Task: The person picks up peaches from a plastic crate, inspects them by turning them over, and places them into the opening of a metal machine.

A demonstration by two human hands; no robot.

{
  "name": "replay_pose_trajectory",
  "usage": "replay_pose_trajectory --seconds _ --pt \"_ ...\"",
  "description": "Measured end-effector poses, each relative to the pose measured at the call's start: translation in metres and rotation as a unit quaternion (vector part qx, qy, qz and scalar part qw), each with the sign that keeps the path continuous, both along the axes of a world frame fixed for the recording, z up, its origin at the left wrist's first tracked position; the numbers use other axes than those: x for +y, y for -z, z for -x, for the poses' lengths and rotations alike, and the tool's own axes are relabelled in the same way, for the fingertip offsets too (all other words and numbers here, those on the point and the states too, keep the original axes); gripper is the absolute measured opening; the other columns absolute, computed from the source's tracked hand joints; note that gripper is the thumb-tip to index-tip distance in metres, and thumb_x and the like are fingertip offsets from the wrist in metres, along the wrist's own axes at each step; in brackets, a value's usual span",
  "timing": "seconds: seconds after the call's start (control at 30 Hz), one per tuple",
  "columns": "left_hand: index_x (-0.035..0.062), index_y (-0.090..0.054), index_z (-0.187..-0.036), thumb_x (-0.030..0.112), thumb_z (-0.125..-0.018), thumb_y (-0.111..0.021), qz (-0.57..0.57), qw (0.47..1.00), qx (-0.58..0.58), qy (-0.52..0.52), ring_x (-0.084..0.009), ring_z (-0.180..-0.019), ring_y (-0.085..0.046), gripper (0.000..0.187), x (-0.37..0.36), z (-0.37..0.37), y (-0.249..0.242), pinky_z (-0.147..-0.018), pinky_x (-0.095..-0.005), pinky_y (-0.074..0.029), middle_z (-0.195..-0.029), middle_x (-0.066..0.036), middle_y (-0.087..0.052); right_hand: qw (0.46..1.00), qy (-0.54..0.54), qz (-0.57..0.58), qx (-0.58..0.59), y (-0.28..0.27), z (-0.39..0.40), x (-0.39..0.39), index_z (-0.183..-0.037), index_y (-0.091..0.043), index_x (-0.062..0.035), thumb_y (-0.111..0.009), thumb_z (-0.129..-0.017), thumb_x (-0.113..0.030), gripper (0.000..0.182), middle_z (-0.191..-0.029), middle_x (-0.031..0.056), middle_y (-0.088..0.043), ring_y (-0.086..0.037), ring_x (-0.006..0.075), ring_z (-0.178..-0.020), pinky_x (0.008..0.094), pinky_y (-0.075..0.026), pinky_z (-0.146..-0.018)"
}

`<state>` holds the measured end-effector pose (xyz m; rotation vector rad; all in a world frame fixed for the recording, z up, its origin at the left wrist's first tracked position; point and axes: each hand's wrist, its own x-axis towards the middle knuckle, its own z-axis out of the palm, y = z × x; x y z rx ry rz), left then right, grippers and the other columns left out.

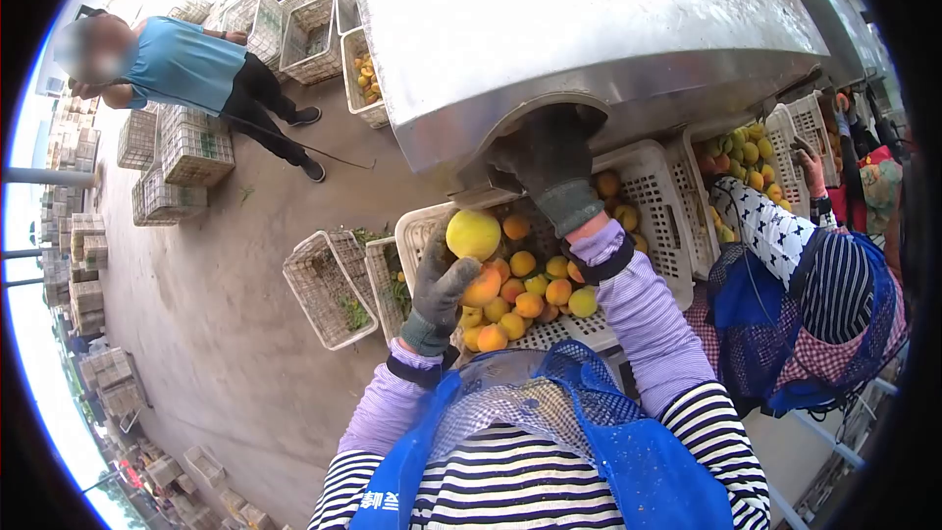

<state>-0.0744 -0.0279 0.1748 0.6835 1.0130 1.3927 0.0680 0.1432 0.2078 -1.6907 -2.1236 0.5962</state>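
Crates (329, 287) and co-worker (805, 285) beside fruit crate (653, 198)

Right hand (546, 159) fingertips hidden in metal chute (589, 29) opening; crate (648, 186) floor buried under fruit (520, 285).

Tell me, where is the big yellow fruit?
In the head view, the big yellow fruit sits left of centre at the top of the fruit pile in the white crate, just above the gloved left hand.
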Motion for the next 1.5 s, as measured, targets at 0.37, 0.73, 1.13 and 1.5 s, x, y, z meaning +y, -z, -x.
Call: replay_pose_trajectory --seconds 0.37,0.73,1.13,1.5 --pt "-0.0025 -0.047 -0.139 0.01 -0.077 -0.075 -0.067 0.935 0.347 -0.006 -0.0292 -0.117 -0.06 0.069 -0.003 -0.007 0.001 -0.101 -0.0407 -0.048 -0.13 -0.016 -0.06 0.946 -0.132 0.094 0.281 -0.005 -0.037 -0.101 -0.135 -0.053 -0.0036 -0.082 -0.072 -0.03 0.075 -0.129 0.0191 -0.058 -0.059 0.0331 -0.116 0.0414 -0.047 -0.099" --pt "-0.0049 -0.04 -0.145 0.028 -0.1 -0.054 -0.024 0.989 0.136 0.049 -0.0227 -0.126 -0.05 0.057 0.025 -0.014 -0.019 -0.109 -0.036 -0.038 -0.139 -0.016 -0.052 0.968 -0.08 -0.104 0.216 0.001 -0.034 -0.095 -0.129 -0.057 -0.0075 -0.083 -0.068 -0.036 0.073 -0.118 0.0179 -0.059 -0.061 0.0378 -0.102 0.046 -0.051 -0.085" --pt "-0.0034 -0.046 -0.14 0.012 -0.101 -0.051 -0.039 0.985 0.164 -0.022 -0.0224 -0.115 -0.058 0.042 0.023 -0.007 0.013 -0.097 -0.0351 -0.05 -0.128 -0.015 -0.057 0.963 -0.008 -0.265 0.037 0.067 -0.003 -0.004 -0.098 -0.065 -0.0072 -0.081 -0.073 -0.043 0.047 -0.085 0.0134 -0.065 -0.065 0.0344 -0.076 0.0431 -0.053 -0.067" --pt "0.0006 -0.043 -0.143 0.015 -0.1 -0.056 -0.158 0.962 0.212 -0.063 -0.0257 -0.125 -0.054 0.047 0.033 -0.015 0.021 -0.105 -0.0384 -0.046 -0.136 -0.016 -0.053 0.976 -0.131 0.031 0.171 0.01 -0.026 -0.088 -0.137 -0.047 -0.0064 -0.087 -0.064 -0.043 0.09 -0.122 0.0187 -0.056 -0.058 0.0378 -0.106 0.0456 -0.049 -0.091"
